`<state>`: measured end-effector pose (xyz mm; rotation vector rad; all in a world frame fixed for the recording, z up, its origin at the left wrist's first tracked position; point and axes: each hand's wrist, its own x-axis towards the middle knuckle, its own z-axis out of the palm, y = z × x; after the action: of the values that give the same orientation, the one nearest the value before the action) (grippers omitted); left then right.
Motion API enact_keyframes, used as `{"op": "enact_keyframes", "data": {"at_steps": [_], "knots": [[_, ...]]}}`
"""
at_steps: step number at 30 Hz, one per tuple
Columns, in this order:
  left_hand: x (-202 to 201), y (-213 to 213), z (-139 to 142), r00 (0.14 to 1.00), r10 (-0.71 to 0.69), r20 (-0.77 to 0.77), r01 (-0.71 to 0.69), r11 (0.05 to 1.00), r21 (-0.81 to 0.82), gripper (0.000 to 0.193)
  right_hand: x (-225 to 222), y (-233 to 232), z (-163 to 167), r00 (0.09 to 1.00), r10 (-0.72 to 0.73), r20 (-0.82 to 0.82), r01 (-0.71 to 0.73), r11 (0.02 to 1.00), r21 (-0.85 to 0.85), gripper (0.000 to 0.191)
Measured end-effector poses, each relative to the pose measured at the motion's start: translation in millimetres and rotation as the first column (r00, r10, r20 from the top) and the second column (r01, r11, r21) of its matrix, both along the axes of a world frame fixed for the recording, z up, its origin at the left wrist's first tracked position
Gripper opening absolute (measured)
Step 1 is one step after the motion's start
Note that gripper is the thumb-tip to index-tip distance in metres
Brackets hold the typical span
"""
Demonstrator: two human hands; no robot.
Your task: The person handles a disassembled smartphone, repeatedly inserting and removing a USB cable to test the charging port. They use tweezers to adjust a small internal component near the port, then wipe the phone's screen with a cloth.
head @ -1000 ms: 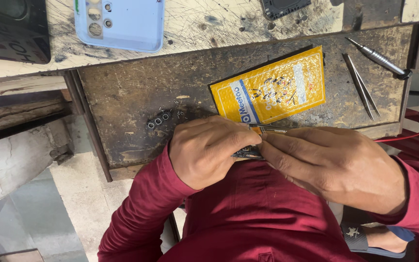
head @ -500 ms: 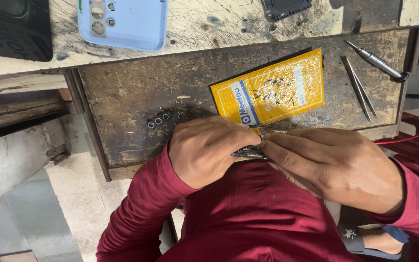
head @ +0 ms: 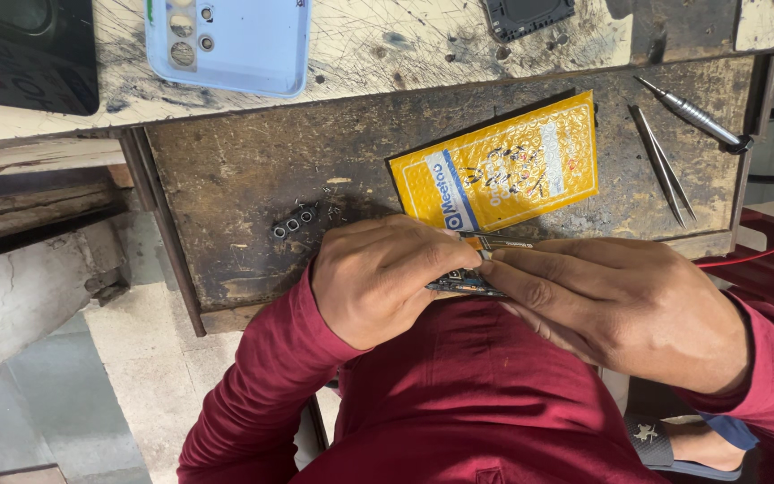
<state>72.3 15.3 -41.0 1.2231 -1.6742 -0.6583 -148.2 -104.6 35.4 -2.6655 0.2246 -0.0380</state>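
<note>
Scarred, dark wood makes up the pull-out shelf under your worn bench top. Both your hands meet just over its near edge. Your left hand and right hand pinch a small circuit board between thumbs and fingertips, which press in from both sides; most of the board is hidden under them. Its long axis runs left to right, so each hand holds one end, and neither is clearly nearer. A thin strip-like part shows just above your right fingertips; what it is cannot be told.

Just beyond your fingers, touching that strip's far side, lies a yellow packet, tilted. Left of it sit a few tiny screws and rings, near your left knuckles. Tweezers and a screwdriver lie well to the right. On the bench top rest a pale blue phone back, a black slab and a small dark part. A red wire trails by your right wrist.
</note>
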Motion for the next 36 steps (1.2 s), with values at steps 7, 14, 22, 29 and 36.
{"op": "enact_keyframes", "data": {"at_steps": [7, 14, 22, 29, 36], "knots": [[1, 1, -1, 1.000, -0.002, 0.006, 0.002, 1.000, -0.003, 0.039, -1, 2, 1, 1.000, -0.014, -0.001, 0.014, 1.000, 0.002, 0.049], [0, 1, 0, 0.999, -0.001, 0.042, 0.003, 0.999, -0.032, 0.031, -2, 7, 3, 0.999, -0.036, -0.004, 0.036, 0.997, -0.064, 0.047], [1, 0, 1, 0.998, -0.021, 0.055, 0.023, 0.999, -0.043, 0.026, -1, 11, 7, 0.999, -0.039, -0.033, 0.036, 0.995, -0.096, 0.050], [1, 1, 0, 0.999, -0.012, 0.051, 0.015, 0.999, -0.047, 0.027, 3, 13, 9, 0.997, -0.051, -0.054, 0.046, 0.995, -0.089, 0.048], [2, 2, -1, 0.998, -0.025, 0.055, 0.027, 0.999, -0.043, 0.032, 5, 16, 15, 0.995, -0.031, -0.092, 0.018, 0.990, -0.143, 0.047]]}}
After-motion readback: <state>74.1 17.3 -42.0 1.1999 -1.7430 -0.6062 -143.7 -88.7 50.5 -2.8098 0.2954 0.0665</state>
